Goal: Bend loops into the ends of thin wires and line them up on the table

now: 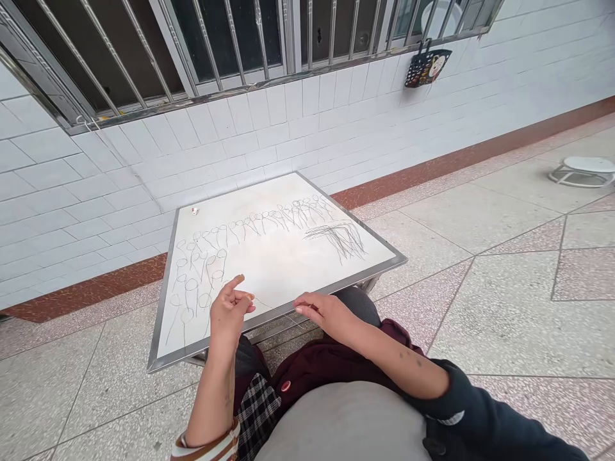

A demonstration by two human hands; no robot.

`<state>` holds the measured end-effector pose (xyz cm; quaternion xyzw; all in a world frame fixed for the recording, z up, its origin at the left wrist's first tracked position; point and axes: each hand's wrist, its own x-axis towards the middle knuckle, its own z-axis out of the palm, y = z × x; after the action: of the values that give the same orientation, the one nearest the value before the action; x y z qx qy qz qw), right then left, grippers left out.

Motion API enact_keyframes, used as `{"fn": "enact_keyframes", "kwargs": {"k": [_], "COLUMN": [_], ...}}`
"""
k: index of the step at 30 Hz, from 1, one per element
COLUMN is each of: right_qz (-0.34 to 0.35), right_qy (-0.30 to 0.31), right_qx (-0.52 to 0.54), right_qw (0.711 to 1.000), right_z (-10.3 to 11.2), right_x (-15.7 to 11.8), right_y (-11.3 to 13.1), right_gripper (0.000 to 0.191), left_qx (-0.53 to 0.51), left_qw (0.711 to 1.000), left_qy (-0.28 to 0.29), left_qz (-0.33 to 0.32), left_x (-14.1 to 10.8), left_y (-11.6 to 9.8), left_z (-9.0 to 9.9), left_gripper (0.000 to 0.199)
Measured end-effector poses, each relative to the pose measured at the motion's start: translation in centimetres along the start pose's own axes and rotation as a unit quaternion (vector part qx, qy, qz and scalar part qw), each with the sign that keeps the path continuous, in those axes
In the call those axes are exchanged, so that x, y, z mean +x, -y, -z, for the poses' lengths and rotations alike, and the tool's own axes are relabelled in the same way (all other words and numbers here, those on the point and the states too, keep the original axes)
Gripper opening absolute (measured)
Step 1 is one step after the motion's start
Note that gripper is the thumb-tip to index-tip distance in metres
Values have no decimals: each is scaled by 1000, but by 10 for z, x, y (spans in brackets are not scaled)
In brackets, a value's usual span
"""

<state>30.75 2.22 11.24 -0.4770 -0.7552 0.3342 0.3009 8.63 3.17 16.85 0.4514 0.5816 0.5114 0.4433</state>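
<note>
My left hand (232, 307) is over the table's near edge, thumb and a finger pinched together and another finger raised. A thin dark strand (264, 302) runs from that pinch toward my right hand (329, 314). My right hand hovers at the table edge with its fingers closed together; the strand's end there is too fine to follow. Looped strands with loose tails (218, 234) lie in rows across the white table (269, 269), several more at its left side. A bundle of straight dark strands (339, 240) rests on the right part.
A small white and red item (195, 210) sits at the table's far left corner. Behind the table is a white tiled wall (230, 150) with barred windows. A patterned bag (427, 67) hangs from the bars. At right, a white stool (587, 168) stands on the floor.
</note>
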Motion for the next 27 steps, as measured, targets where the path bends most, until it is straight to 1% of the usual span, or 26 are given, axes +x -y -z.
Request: {"fn": "enact_keyframes", "kwargs": {"k": [3,5,7,9,12,15,17,19,21,23,25,27], "right_qz": [23,18,-7,-42,-83,-123,-150,-171,-181,-194,-210,-226], "right_qy": [21,15,1,-10,-23,-48,-69,-91,-119,-150,-178,-199], "right_qx": [23,37,61,92,156,234,259,256,234,203,162,117], "right_qw": [999,999,998,995,984,963,952,947,948,948,948,946], "right_z": [-12,-18,-21,-21,-18,-14,-11,-6,3,15,29,44], "right_x": [8,9,9,9,11,16,22,30,40,51,62,73], "right_y": [10,11,7,0,-13,-26,-37,-50,-66,-84,-102,-118], "right_gripper": [15,16,16,16,18,26,31,35,35,30,23,16], "left_qx": [4,4,0,-7,-23,-39,-42,-40,-39,-48,-74,-115], "left_qw": [1000,999,998,997,998,997,996,995,995,996,995,988], "left_qy": [23,41,59,68,48,20,12,13,18,27,56,99], "left_qz": [8,16,26,34,43,59,75,90,94,76,34,-24], "left_x": [-1,-1,0,1,2,2,-1,-5,-12,-25,-44,-64], "left_y": [2,3,4,5,12,26,37,42,37,21,2,-11], "left_z": [-5,-4,2,10,21,26,27,26,23,18,15,16], "left_gripper": [63,71,80,82,73,67,66,66,66,65,61,62]}}
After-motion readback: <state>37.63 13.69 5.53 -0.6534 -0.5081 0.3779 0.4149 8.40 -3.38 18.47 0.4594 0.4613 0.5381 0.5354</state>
